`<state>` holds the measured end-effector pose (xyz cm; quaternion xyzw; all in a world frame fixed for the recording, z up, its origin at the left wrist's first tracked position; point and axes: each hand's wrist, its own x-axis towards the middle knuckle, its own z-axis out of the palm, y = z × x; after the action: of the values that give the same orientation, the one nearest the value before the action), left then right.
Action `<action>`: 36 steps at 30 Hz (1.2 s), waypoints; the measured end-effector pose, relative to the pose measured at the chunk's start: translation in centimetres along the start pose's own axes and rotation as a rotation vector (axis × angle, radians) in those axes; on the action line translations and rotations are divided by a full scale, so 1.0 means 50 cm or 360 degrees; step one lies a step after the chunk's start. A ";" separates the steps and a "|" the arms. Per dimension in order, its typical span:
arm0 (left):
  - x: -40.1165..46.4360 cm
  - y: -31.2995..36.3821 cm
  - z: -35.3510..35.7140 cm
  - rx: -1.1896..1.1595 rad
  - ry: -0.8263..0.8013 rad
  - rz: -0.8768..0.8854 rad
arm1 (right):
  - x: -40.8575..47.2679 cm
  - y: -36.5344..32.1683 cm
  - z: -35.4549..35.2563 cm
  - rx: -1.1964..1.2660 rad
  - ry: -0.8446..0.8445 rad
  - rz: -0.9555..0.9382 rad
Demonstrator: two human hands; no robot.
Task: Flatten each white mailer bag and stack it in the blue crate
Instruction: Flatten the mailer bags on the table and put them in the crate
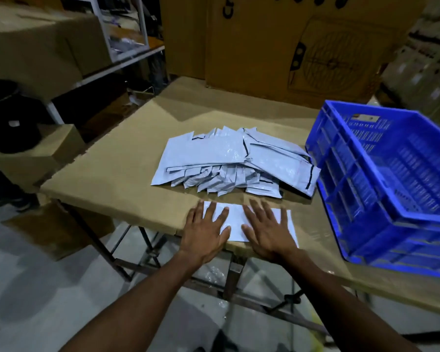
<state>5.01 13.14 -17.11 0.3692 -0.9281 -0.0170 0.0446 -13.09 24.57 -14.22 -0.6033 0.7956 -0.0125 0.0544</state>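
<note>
A single white mailer bag (236, 219) lies flat at the near edge of the cardboard-covered surface (117, 168). Both hands press on it with fingers straight and spread wide: the left hand (205, 233) over its left end, the right hand (267, 231) over its middle, leaving its right end bare. Just beyond the fingertips sits a loose pile of white mailer bags (229, 161). To the right of the right hand's fingers stands the blue crate (381, 184), close beside the pile. Large cardboard boxes (302, 47) rise behind.
</note>
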 end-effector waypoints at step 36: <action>0.027 0.013 -0.050 -0.0334 0.0130 0.0206 | -0.030 0.040 -0.049 -0.0400 0.0423 -0.1103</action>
<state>3.83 12.67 -14.50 0.3022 -0.9405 -0.0961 0.1217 -14.88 26.44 -11.83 -0.8312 0.5403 -0.0109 -0.1309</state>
